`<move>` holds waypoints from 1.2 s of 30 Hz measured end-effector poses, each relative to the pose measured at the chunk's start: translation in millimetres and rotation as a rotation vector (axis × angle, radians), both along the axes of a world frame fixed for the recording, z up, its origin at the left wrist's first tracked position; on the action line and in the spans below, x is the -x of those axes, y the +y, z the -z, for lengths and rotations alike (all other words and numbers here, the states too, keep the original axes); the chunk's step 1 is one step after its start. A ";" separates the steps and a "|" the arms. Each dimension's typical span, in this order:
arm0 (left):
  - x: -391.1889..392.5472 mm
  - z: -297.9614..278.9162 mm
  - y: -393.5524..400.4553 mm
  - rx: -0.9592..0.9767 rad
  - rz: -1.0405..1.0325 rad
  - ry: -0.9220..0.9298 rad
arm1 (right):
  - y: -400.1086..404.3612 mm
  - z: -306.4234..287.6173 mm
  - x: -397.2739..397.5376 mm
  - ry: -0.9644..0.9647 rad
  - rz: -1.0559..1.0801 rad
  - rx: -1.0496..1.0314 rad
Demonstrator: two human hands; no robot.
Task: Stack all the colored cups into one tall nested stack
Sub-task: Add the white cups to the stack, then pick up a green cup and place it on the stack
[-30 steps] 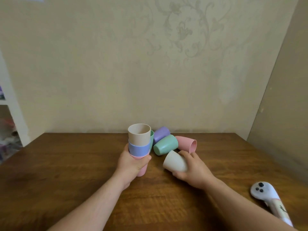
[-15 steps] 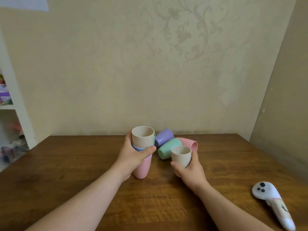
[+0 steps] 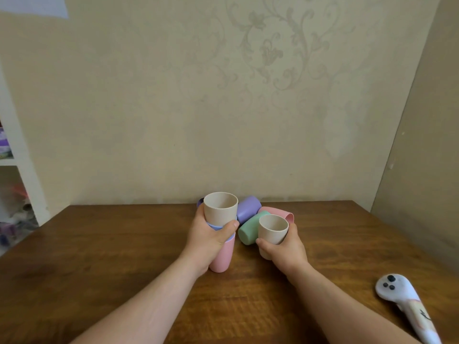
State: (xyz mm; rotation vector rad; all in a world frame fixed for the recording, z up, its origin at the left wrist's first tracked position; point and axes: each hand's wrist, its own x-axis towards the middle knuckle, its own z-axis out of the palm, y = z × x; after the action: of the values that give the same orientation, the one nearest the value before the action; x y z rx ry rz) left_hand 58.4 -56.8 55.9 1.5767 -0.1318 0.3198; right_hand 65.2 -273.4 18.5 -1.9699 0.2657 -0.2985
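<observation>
My left hand (image 3: 211, 238) grips a nested stack (image 3: 221, 234) standing on the wooden table (image 3: 99, 256): a pink cup at the bottom, a blue one in it, a beige one on top. My right hand (image 3: 285, 249) holds a single beige cup (image 3: 272, 229) upright, just right of the stack and lower than its rim. Behind them lie three cups on their sides: purple (image 3: 248, 209), green (image 3: 249, 230) and pink (image 3: 275, 212). Another cup edge peeks out behind the stack's left side.
A white handheld device (image 3: 407, 306) with dark buttons lies on the table at the right. A wall runs along the table's far edge and right side. A white shelf (image 3: 15, 170) stands at the left.
My right hand has picked the beige cup up off its side, turned it upright and brought it beside the stack. My left hand has shifted its grip higher on the stack.
</observation>
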 end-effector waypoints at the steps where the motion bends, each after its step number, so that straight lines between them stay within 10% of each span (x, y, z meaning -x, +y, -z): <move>1: 0.0 -0.2 -1.4 0.002 -0.002 0.000 | -1.3 0.4 -1.0 0.000 0.001 -0.001; 17: -6.9 0.8 -9.5 -0.021 -0.073 0.042 | 38.6 -198.0 10.5 -0.396 -0.329 -0.194; 30: -2.0 -7.9 -7.9 -0.041 0.018 0.069 | 52.8 -121.0 4.7 -0.055 -0.561 -0.012; 36: -5.4 -0.3 -6.6 -0.030 -0.028 0.065 | -0.1 -87.7 -11.9 0.067 -0.026 0.286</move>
State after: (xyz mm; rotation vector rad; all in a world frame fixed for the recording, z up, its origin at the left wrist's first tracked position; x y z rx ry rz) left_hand 63.8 -63.5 56.2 1.6183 -0.0645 0.2894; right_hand 77.2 -273.5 106.1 -2.2667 0.2508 -0.2645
